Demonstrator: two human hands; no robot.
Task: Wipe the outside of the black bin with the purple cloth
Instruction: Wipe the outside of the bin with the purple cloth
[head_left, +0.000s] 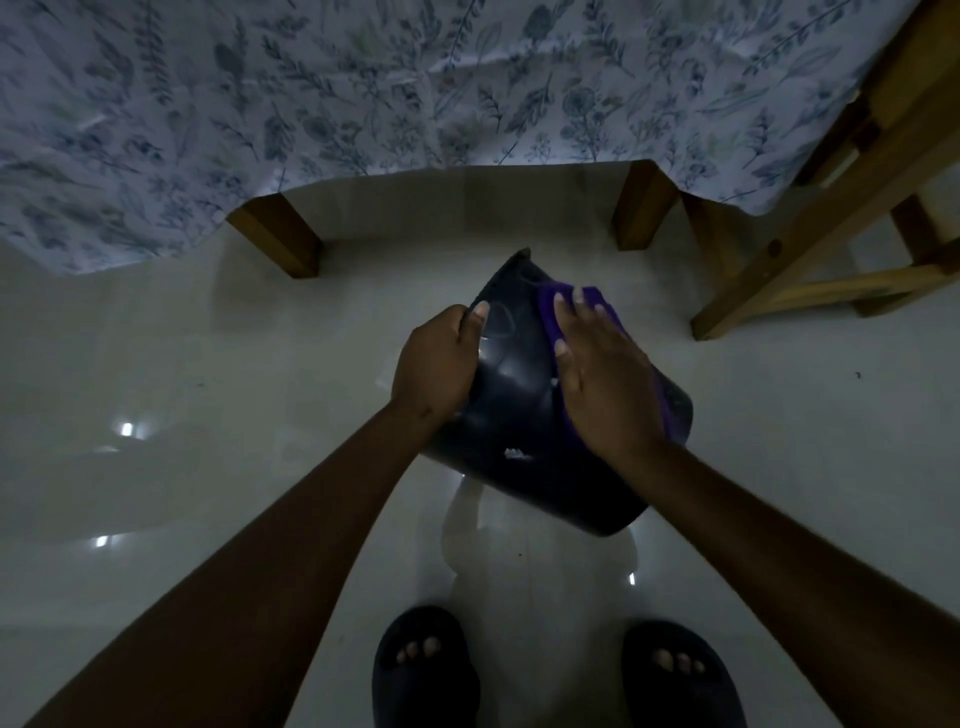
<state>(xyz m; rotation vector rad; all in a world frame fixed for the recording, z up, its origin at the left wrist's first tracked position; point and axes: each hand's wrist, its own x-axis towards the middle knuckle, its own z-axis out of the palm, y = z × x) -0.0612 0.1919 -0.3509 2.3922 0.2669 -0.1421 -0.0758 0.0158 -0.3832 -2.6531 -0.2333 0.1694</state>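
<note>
The black bin (524, 415) is tilted above the pale tiled floor, its rim pointing away from me and its base toward my feet. My left hand (436, 364) grips the bin's left side near the rim, thumb on the outer wall. My right hand (602, 384) lies flat, fingers spread, pressing the purple cloth (550, 306) against the bin's upper right outer wall. The cloth shows past my fingertips and along the right edge of my hand. A small white speck sticks to the bin's wall lower down.
A table with a blue floral tablecloth (363, 104) and wooden legs (280, 234) stands just beyond the bin. A wooden stool or chair frame (810, 234) is at the right. My feet in dark slippers (423, 670) stand on the glossy floor below.
</note>
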